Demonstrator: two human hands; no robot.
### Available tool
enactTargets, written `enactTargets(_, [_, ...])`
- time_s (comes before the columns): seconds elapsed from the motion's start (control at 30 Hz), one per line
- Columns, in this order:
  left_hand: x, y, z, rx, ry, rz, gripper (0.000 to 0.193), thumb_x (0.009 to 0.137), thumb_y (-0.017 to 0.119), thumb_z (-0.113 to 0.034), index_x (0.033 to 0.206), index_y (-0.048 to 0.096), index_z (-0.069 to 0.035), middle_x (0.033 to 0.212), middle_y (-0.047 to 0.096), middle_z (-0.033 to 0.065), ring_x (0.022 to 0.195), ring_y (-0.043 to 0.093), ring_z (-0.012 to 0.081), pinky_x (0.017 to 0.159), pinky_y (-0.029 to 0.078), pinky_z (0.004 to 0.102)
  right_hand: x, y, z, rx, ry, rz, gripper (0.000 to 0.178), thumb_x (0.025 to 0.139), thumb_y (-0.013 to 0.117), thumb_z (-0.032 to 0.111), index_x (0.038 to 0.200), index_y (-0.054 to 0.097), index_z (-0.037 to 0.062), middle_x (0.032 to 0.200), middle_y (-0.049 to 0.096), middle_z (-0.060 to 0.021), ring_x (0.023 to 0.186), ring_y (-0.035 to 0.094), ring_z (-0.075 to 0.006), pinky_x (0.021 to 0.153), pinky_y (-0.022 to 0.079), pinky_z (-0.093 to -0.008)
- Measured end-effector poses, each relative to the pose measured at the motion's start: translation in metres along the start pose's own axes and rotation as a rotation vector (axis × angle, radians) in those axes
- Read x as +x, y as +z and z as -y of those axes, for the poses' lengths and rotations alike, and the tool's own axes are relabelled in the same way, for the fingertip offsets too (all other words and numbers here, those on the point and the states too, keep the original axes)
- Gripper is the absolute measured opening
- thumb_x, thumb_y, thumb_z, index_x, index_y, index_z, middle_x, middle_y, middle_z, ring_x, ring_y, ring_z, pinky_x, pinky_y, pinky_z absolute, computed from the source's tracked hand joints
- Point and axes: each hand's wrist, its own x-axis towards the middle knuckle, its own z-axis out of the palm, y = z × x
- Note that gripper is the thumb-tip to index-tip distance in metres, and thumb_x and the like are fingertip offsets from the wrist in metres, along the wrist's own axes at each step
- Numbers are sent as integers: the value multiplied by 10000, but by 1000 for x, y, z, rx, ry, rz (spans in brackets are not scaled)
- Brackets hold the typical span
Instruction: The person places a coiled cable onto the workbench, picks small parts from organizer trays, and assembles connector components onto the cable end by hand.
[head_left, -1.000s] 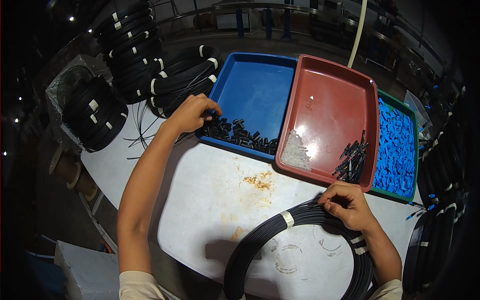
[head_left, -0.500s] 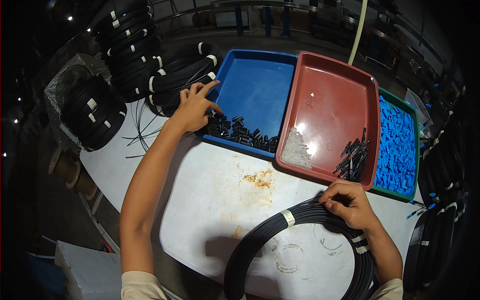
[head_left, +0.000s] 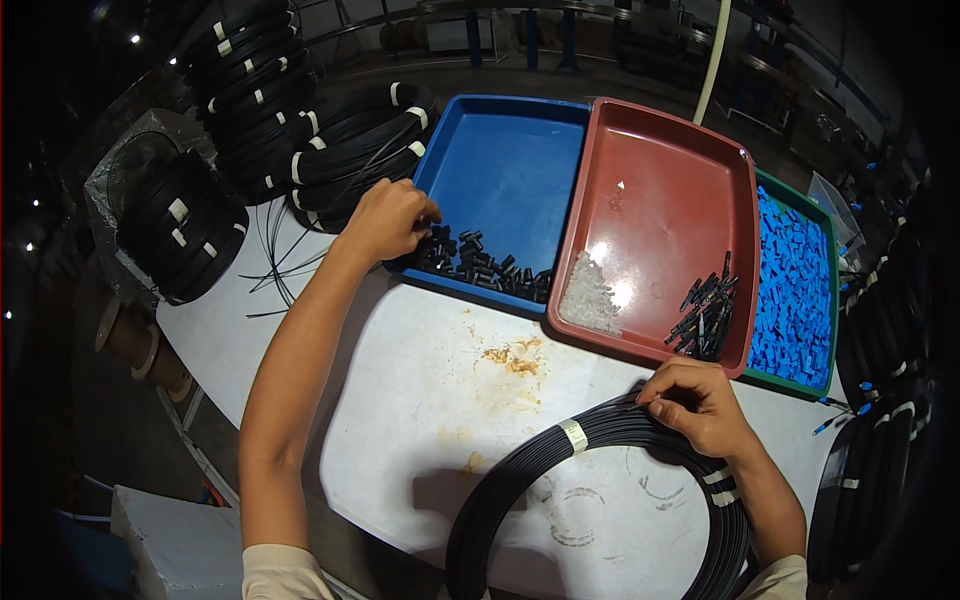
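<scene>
My left hand [head_left: 385, 218] reaches into the near left corner of the blue tray [head_left: 505, 170], fingers curled over the small black parts [head_left: 485, 268] piled there; whether it grips one is hidden. My right hand [head_left: 692, 402] pinches the top of a large black cable coil [head_left: 560, 470] bound with white tape, lying on the white table [head_left: 400, 400] in front of me.
A red tray [head_left: 660, 200] holds clear bits and black connectors [head_left: 705, 310]. A green tray of blue parts [head_left: 795, 280] sits to its right. Several taped black coils [head_left: 300, 130] are stacked at the back left, more along the right edge. Loose black wires lie near the left.
My left hand rose slightly and then dipped back onto the black parts in the blue tray's corner. My right hand stays on the coil, barely shifted.
</scene>
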Motion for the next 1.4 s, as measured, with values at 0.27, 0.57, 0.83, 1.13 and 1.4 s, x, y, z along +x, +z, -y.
enactTargets(0.27, [5,17,-2,-12,51,12,241,787,754,-127,1026,787,-124,940,746,113,935,685,288,851,540,410,0,0,0,1,0,3,155,829,636,-47,954,721,-13,834,641,-34,702,552,-66,625,422,-231])
enactTargets(0.57, [7,6,-13,-355,-165,-26,278,814,675,-77,1080,754,-80,949,737,115,928,665,258,863,520,378,-1,1,0,37,7,-9,142,835,638,-41,950,718,-17,822,629,-25,719,549,-59,634,420,-226])
enactTargets(0.83, [-9,-8,-58,-1452,-155,-370,213,881,705,-54,1080,644,-6,1011,737,144,907,691,163,830,515,283,-2,4,5,-351,-162,-163,167,842,683,25,1002,727,11,860,656,-134,753,644,-238,686,493,-340])
enactTargets(1.13, [-38,-19,-175,-1921,104,-520,206,912,735,-93,1088,652,-24,947,691,68,873,637,148,781,489,277,-38,-19,38,-399,173,-394,204,848,653,-28,1037,727,-11,884,727,-155,786,690,-261,739,535,-358])
enactTargets(1.4, [-54,-29,-246,-1464,50,-266,153,842,767,-55,976,703,-20,901,732,51,803,672,103,782,516,243,-57,-1,38,-326,-130,-629,143,829,701,-9,958,757,20,854,712,-110,746,679,-212,674,528,-323])
